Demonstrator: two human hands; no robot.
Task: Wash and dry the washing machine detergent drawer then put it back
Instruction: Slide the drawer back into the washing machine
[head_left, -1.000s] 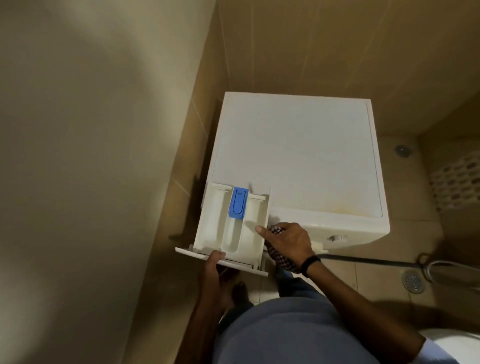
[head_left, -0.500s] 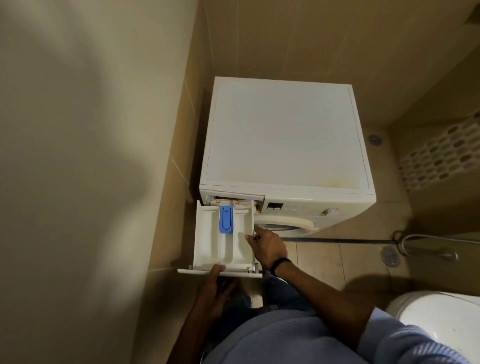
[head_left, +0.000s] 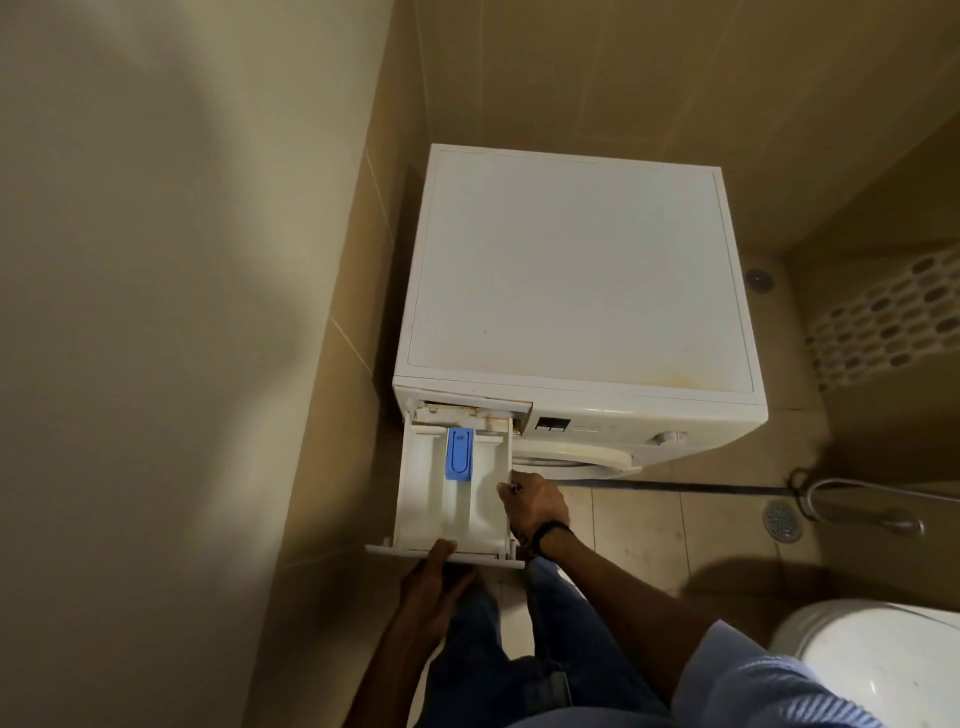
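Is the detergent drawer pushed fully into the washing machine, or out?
Mostly out. Only the rear end of the detergent drawer meets the slot; its blue insert lies exposed. The left hand holds its front panel.

Dim, warm lighting. Broad soft shadow on the wall (head_left: 156, 312) left of the gripped drawer (head_left: 426, 499); wide-angle bending at edges.
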